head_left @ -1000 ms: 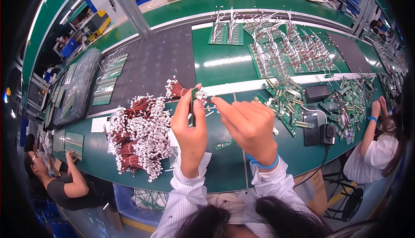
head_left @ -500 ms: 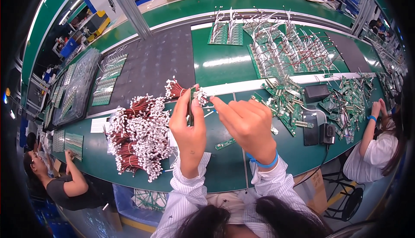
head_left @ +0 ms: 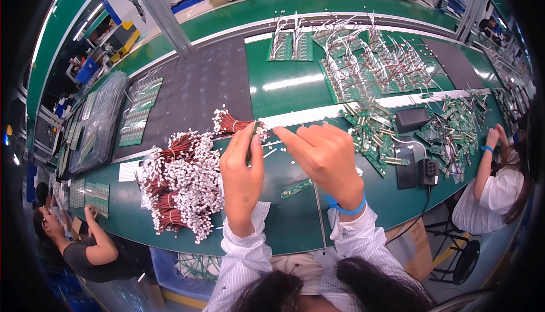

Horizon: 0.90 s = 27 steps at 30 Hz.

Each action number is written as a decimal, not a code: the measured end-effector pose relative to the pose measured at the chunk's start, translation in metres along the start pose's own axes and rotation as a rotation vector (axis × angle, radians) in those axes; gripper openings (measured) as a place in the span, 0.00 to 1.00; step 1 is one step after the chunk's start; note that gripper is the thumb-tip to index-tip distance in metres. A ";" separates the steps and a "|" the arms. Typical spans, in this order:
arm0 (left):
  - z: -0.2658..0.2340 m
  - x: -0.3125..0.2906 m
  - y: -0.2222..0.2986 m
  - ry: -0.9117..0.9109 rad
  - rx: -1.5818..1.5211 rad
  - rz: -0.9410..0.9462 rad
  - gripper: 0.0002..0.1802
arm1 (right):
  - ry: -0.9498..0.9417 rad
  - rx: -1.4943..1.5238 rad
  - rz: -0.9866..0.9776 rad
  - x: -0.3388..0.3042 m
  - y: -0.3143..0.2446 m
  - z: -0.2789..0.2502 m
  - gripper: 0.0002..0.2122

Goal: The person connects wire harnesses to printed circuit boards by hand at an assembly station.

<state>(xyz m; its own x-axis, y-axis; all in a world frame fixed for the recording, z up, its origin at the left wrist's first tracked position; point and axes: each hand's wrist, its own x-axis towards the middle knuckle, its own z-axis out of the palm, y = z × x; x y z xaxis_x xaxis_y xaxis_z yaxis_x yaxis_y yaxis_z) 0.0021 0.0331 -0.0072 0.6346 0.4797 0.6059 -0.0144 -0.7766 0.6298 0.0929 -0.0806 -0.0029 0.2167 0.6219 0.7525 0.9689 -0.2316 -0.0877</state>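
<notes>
My left hand point(head_left: 243, 176) is raised over the middle of the bench, its thumb and fingers closed on a narrow green circuit board point(head_left: 256, 127) held on edge. Most of that board is hidden by the fingers. Close to the board's upper end, my right hand point(head_left: 326, 156) has its fingertips pinched; what lies between them is too small to make out. A tied bundle of red wires point(head_left: 230, 122) with white connectors lies just behind my left hand. Left of it is a large heap of wire bundles with white connectors point(head_left: 184, 184). A loose green board strip point(head_left: 297, 189) rests below my right hand.
Loose circuit boards point(head_left: 369, 136) are piled to the right, beside a black adapter point(head_left: 428, 172) and a dark phone-like slab point(head_left: 406, 167). Wired board panels point(head_left: 374, 68) stand at the back. Trays of boards point(head_left: 99, 122) lie left. Co-workers sit at both sides point(head_left: 93, 244).
Both hands have shifted slightly left and down in the picture, and the whole view has moved a little. White connectors that showed between the hands are now less visible. The left hand keeps the board.
</notes>
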 end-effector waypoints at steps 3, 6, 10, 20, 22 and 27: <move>0.006 -0.002 0.000 -0.094 -0.003 -0.170 0.11 | 0.039 0.008 0.006 -0.002 0.003 0.004 0.12; 0.002 -0.005 -0.001 -0.036 -0.016 -0.184 0.11 | 0.090 0.035 -0.018 0.000 -0.006 0.011 0.12; 0.003 -0.005 0.001 -0.023 -0.037 -0.253 0.12 | 0.085 0.028 -0.024 -0.003 -0.006 0.014 0.13; 0.007 0.000 0.005 0.057 -0.027 -0.204 0.11 | 0.102 0.059 -0.016 0.000 -0.006 0.013 0.13; 0.009 0.000 0.003 0.129 -0.023 -0.128 0.12 | 0.111 0.050 -0.016 0.000 -0.008 0.012 0.13; -0.002 -0.007 0.006 0.153 -0.006 -0.129 0.13 | 0.130 0.065 -0.034 -0.001 -0.020 0.012 0.14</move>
<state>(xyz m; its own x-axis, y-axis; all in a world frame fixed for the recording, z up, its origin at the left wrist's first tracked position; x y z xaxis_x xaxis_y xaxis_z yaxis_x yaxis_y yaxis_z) -0.0037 0.0257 -0.0066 0.5064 0.6322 0.5865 0.0544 -0.7022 0.7099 0.0745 -0.0677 -0.0092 0.1703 0.5252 0.8338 0.9820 -0.1605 -0.0994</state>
